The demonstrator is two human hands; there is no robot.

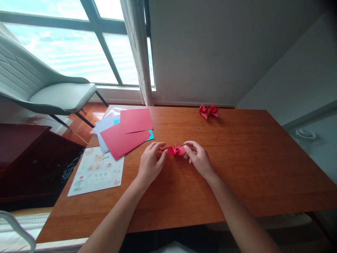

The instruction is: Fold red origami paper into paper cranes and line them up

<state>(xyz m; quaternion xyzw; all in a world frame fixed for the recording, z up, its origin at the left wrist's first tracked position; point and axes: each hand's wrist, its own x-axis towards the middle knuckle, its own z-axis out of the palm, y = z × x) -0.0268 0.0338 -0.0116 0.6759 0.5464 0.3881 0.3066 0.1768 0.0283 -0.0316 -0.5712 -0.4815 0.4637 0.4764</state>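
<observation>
A small folded piece of red paper point(175, 150) lies on the wooden table point(237, 165) near its middle. My left hand point(150, 162) pinches its left end with curled fingers. My right hand point(197, 157) pinches its right end, fingers pressed together. Both forearms reach in from the bottom edge of the view.
Red paper sheets point(126, 135) lie on blue and white sheets at the table's left. A printed paper pack point(97, 170) is in front of them. Two folded red paper figures point(208, 111) sit at the far edge. A grey chair point(50, 93) stands by the window.
</observation>
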